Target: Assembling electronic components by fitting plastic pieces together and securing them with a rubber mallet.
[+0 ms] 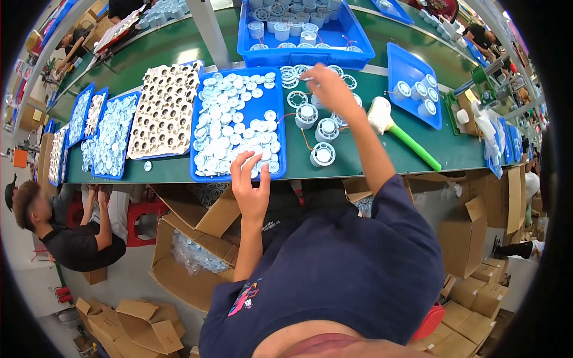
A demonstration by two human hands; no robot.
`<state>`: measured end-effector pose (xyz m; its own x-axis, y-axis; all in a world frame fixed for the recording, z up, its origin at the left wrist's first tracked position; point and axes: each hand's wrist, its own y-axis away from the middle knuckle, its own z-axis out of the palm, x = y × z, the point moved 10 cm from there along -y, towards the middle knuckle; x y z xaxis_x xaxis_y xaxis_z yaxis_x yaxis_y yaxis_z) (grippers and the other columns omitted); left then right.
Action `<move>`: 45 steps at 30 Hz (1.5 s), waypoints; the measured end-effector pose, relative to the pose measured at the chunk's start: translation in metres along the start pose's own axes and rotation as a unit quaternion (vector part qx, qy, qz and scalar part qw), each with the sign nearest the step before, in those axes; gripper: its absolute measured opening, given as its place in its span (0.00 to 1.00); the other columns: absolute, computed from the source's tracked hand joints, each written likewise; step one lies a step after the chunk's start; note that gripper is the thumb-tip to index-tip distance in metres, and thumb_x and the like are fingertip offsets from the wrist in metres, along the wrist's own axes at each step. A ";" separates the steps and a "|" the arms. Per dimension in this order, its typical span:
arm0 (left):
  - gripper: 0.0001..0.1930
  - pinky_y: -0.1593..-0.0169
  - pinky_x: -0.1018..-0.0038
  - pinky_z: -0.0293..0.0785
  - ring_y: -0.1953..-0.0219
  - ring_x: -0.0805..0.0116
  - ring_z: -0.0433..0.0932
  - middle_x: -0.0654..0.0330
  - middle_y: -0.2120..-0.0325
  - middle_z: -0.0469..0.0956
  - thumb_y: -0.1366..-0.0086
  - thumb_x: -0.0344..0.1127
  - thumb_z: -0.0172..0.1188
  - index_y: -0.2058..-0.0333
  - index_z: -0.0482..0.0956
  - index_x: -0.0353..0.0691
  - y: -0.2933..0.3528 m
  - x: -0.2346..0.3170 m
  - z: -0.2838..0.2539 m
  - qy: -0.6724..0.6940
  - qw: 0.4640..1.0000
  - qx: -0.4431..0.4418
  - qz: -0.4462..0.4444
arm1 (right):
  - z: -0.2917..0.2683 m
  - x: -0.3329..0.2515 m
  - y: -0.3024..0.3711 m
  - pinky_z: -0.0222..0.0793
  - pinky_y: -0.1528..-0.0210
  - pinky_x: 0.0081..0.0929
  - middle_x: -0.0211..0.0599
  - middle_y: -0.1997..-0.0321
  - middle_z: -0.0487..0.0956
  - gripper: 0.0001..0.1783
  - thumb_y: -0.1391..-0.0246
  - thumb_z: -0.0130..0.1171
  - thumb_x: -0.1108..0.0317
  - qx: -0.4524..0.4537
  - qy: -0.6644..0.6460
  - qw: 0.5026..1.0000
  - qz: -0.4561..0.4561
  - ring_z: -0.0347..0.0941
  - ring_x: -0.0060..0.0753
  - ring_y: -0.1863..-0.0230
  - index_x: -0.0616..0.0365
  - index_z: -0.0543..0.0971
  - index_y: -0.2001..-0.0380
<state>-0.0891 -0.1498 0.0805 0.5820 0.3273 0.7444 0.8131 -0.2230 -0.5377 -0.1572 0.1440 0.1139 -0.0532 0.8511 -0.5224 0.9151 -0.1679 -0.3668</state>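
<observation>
My left hand [250,188] is at the near edge of a blue tray [253,107] full of round white plastic caps [225,143]. Its fingers are spread, with the tips over the nearest caps. My right hand [331,88] reaches across the green table to a group of pale ring-shaped parts [296,98], its fingers stretched toward the rings and apart, as far as they show. Below it stand several white cylindrical housings with thin orange wires, among them a front housing [323,154] and a left housing [307,116]. The palm hides part of this group.
A mallet with a green handle [416,146] lies to the right. Behind it, a blue tray [412,59] holds several housings. A deep blue bin [304,58] of housings stands at the back. To the left are a moulded pulp tray [164,110] and more trays. Open cartons [197,253] stand below the table.
</observation>
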 end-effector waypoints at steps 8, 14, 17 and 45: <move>0.09 0.75 0.81 0.69 0.78 0.80 0.74 0.60 0.64 0.84 0.30 0.22 0.58 0.54 0.82 0.34 0.028 -0.004 0.014 0.187 0.962 -0.106 -0.168 | 0.030 0.069 -0.066 0.77 0.50 0.46 0.48 0.59 0.84 0.18 0.46 0.69 0.59 -0.153 0.217 0.964 0.002 0.81 0.52 0.55 0.47 0.85 0.52; 0.08 0.74 0.80 0.67 0.78 0.78 0.72 0.62 0.72 0.80 0.32 0.26 0.63 0.56 0.84 0.36 0.054 0.018 0.039 0.208 0.962 -0.150 -0.099 | 0.064 0.081 -0.061 0.78 0.50 0.47 0.46 0.55 0.85 0.19 0.47 0.68 0.61 -0.207 0.224 0.952 0.033 0.82 0.53 0.53 0.49 0.83 0.51; 0.12 0.67 0.76 0.74 0.69 0.71 0.79 0.57 0.63 0.78 0.34 0.26 0.65 0.53 0.81 0.35 0.064 0.029 0.061 0.209 0.947 -0.233 -0.076 | 0.070 0.086 -0.062 0.79 0.51 0.46 0.46 0.56 0.85 0.16 0.49 0.68 0.63 -0.202 0.218 0.953 0.048 0.82 0.53 0.53 0.52 0.83 0.56; 0.38 0.38 0.60 0.69 0.41 0.50 0.74 0.47 0.42 0.74 0.40 0.34 0.74 0.35 0.66 0.34 0.044 0.022 0.145 0.087 0.978 -0.170 -0.078 | -0.044 0.049 0.245 0.64 0.35 0.44 0.43 0.40 0.77 0.27 0.47 0.71 0.67 0.097 0.083 0.984 0.121 0.69 0.51 0.38 0.59 0.77 0.44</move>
<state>-0.0417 -0.0196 0.0162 0.4190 0.2272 0.8791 0.8316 -0.4848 -0.2710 0.0819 0.1663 0.0325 0.2378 0.8412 -0.4856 0.7984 -0.4540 -0.3955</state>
